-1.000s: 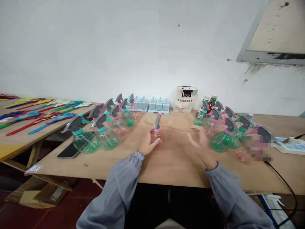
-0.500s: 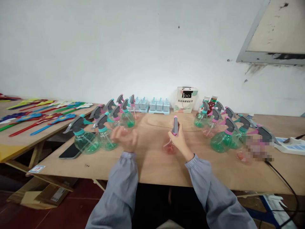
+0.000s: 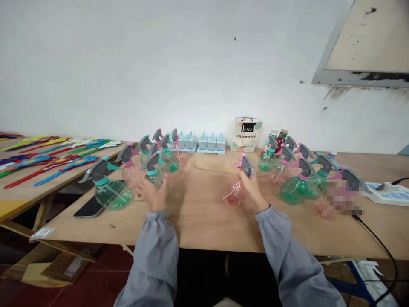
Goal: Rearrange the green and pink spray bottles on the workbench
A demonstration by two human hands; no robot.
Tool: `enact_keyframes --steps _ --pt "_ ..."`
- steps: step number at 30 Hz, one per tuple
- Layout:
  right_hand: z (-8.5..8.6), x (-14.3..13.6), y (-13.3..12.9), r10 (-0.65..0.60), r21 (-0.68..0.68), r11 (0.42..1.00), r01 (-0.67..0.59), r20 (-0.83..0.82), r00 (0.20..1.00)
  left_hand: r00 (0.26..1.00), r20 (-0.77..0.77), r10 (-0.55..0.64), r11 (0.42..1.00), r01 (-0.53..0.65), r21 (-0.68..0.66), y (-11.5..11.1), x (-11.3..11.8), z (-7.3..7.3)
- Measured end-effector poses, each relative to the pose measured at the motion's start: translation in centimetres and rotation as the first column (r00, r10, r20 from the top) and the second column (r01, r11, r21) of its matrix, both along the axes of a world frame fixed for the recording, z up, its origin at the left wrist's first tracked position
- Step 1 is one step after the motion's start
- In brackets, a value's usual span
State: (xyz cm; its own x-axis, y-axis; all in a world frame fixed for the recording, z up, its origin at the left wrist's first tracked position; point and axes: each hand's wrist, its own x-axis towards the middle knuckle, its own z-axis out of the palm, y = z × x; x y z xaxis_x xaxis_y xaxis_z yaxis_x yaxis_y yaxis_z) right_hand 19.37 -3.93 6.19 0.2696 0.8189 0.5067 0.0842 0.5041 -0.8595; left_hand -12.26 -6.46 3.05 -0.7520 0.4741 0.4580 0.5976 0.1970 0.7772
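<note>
My right hand point(image 3: 251, 186) is closed round the grey and pink sprayer head of a clear pink spray bottle point(image 3: 233, 194), its round body at the tabletop and its nozzle turned to the left. On the left, my left hand point(image 3: 152, 194) wraps round a green spray bottle point(image 3: 154, 172) with a turquoise collar, thumb and fingers on either side; most of its body is hidden by the hand. Beside it stands another clear green spray bottle point(image 3: 113, 195). Several more pink and green bottles are grouped behind, including a green one point(image 3: 170, 160).
A phone point(image 3: 89, 207) lies at the left edge. Light-blue ice-pop moulds point(image 3: 211, 144) and a printed box point(image 3: 246, 135) stand by the wall. On the right are more spray bottles point(image 3: 294, 190) and a power strip point(image 3: 391, 194). Colourful hand-shaped sticks point(image 3: 65, 170) cover the left table.
My left hand has moved left and closed round a green bottle. My right hand has turned the pink bottle so its nozzle points left. The view has shifted slightly.
</note>
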Motion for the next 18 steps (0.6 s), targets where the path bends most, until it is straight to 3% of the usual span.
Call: enact_keyframes --steps 3,6,8,12,18 --pt "0.5 -0.2 -0.3 0.18 -0.074 0.979 -0.188 -0.103 0.978 0.962 -0.146 -0.231 0.971 0.237 0.023 0.5 2.4 -0.8" --pt "1.0 -0.8 -0.6 0.383 -0.127 0.899 -0.42 -0.239 0.892 0.885 -0.246 -0.395 0.913 0.408 0.002 0.9 5.0 -1.5" --pt "1.3 -1.1 -0.8 0.467 -0.156 0.837 -0.525 -0.297 0.833 0.842 -0.235 -0.486 0.867 0.498 -0.012 1.0 6.3 -1.7" --pt "1.9 -1.4 -1.1 0.519 -0.189 0.772 -0.607 -0.364 0.773 0.734 -0.107 -0.671 0.74 0.671 -0.044 1.2 7.7 -2.0" --pt "1.9 -2.1 -0.9 0.509 -0.205 0.76 -0.617 -0.404 0.76 0.614 -0.034 -0.789 0.612 0.78 -0.128 1.2 8.3 -2.3"
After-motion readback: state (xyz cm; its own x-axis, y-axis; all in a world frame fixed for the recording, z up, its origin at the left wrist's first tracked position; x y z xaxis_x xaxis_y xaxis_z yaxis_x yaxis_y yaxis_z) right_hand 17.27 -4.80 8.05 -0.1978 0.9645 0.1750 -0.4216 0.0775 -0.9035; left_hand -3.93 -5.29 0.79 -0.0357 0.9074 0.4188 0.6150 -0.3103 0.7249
